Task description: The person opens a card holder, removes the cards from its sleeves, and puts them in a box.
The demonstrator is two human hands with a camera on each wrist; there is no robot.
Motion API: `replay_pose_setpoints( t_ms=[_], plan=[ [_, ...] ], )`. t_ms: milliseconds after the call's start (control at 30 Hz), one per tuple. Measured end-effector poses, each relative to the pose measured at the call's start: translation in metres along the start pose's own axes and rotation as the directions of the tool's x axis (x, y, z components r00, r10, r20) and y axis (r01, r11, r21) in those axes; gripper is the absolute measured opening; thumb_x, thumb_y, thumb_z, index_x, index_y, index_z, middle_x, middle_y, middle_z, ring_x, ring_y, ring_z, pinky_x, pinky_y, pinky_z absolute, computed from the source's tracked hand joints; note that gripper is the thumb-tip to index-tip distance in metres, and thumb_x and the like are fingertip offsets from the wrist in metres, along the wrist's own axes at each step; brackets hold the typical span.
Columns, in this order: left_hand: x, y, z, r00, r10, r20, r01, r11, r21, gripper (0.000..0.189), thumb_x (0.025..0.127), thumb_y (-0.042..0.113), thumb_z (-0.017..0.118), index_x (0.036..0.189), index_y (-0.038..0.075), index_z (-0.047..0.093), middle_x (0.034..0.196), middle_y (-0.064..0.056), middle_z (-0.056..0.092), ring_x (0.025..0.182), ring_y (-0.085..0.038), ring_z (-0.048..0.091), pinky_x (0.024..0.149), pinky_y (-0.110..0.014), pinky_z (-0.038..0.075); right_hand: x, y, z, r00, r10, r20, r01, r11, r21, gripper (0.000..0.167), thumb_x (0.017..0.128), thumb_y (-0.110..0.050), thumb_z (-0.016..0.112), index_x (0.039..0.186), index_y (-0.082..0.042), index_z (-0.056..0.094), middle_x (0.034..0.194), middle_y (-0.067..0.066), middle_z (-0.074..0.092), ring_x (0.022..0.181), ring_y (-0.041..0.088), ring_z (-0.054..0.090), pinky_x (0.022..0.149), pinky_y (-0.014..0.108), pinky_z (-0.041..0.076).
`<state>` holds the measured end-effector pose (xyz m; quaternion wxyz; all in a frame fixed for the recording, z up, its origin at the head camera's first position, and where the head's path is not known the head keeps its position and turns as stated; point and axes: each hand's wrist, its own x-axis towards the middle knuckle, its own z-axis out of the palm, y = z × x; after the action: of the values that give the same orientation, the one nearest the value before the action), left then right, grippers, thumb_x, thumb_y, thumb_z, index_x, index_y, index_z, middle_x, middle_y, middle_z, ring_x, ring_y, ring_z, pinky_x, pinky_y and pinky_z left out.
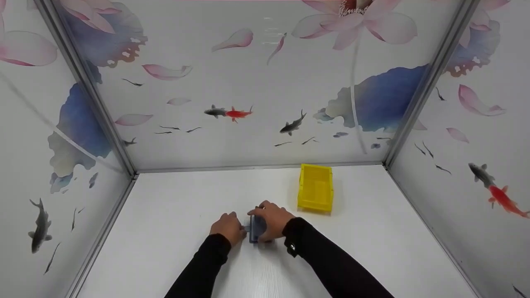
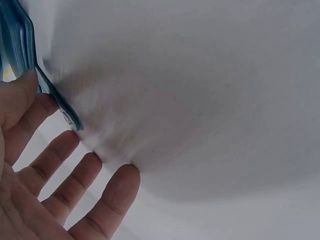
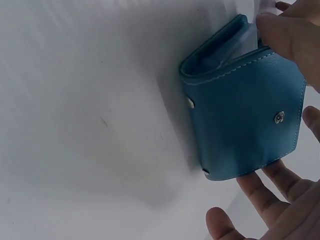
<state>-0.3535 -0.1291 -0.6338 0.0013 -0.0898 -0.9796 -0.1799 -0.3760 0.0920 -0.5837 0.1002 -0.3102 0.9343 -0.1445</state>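
A blue-teal card wallet [image 1: 257, 228] with white stitching and a metal snap button [image 3: 279, 117] stands on the white table, clear plastic sleeves [image 3: 242, 44] showing inside its cover. My right hand [image 1: 274, 220] grips it from the right, thumb and fingers at opposite ends. On the left, my left hand [image 1: 227, 228] pinches the wallet's narrow closing strap [image 2: 60, 102] between thumb and index finger. The other left fingers are spread, their tips at the tabletop. In the left wrist view only a corner of the wallet's layered edge shows.
A yellow plastic bin [image 1: 315, 188] sits behind and to the right of my hands, near the back wall. White panels printed with lotus flowers and fish [image 1: 292, 124] enclose the table [image 1: 165, 231] at the back and both sides, with metal frame posts [image 1: 430, 82] at the corners.
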Motion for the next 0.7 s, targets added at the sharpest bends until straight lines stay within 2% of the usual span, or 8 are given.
replay_pose_setpoints(
  t_ms=[133,267,433,567,700],
  plan=[
    [-0.001,0.002,0.001,1.0,-0.015,-0.004,0.015,1.0,-0.012,0.025,0.098,0.028,0.088,0.09,0.005,0.079,0.096,-0.007,0.066,0.091,-0.025,0.061,0.077,-0.049,0.061,-0.013,0.012,-0.004,0.999,0.014,-0.033,-0.013,0.999,0.051,0.079,0.085,-0.044,0.101,0.153,-0.022,0.068,0.162,0.009,0.057,0.136,0.026,0.061,0.112,0.047,0.062],
    [-0.002,0.007,0.0,1.0,-0.029,0.002,0.029,0.999,0.031,0.035,0.099,0.037,0.088,0.09,0.004,0.081,0.102,-0.01,0.071,0.096,-0.027,0.066,0.084,-0.05,0.064,-0.028,0.022,-0.007,0.996,0.054,-0.065,-0.048,0.995,0.089,0.078,0.088,-0.053,0.097,0.151,-0.017,0.069,0.172,0.009,0.052,0.15,0.029,0.057,0.121,0.047,0.057],
    [-0.003,0.014,-0.002,0.998,-0.064,-0.001,0.064,0.997,0.052,0.051,0.098,0.051,0.088,0.093,0.0,0.083,0.109,-0.017,0.076,0.103,-0.034,0.071,0.091,-0.054,0.066,-0.04,0.032,-0.005,0.989,0.09,-0.115,-0.076,0.99,0.118,0.061,0.096,-0.055,0.09,0.14,-0.014,0.077,0.174,0.009,0.051,0.155,0.032,0.054,0.129,0.051,0.05],
    [-0.002,0.019,0.0,0.996,-0.08,-0.029,0.081,0.994,0.074,0.06,0.093,0.057,0.091,0.1,-0.002,0.084,0.107,-0.016,0.076,0.102,-0.033,0.071,0.088,-0.053,0.067,-0.047,0.036,-0.001,0.979,0.121,-0.163,-0.112,0.992,0.061,0.048,0.1,-0.048,0.087,0.133,-0.014,0.082,0.164,0.012,0.062,0.149,0.032,0.058,0.129,0.05,0.05],
    [-0.002,0.024,0.004,0.996,-0.066,-0.059,0.071,0.993,0.09,0.06,0.087,0.055,0.097,0.099,-0.002,0.083,0.099,-0.014,0.074,0.096,-0.032,0.07,0.082,-0.05,0.066,-0.055,0.04,0.005,0.97,0.144,-0.194,-0.153,0.988,-0.028,0.048,0.097,-0.045,0.091,0.129,-0.01,0.083,0.154,0.013,0.068,0.139,0.031,0.063,0.125,0.048,0.054]
  ],
)
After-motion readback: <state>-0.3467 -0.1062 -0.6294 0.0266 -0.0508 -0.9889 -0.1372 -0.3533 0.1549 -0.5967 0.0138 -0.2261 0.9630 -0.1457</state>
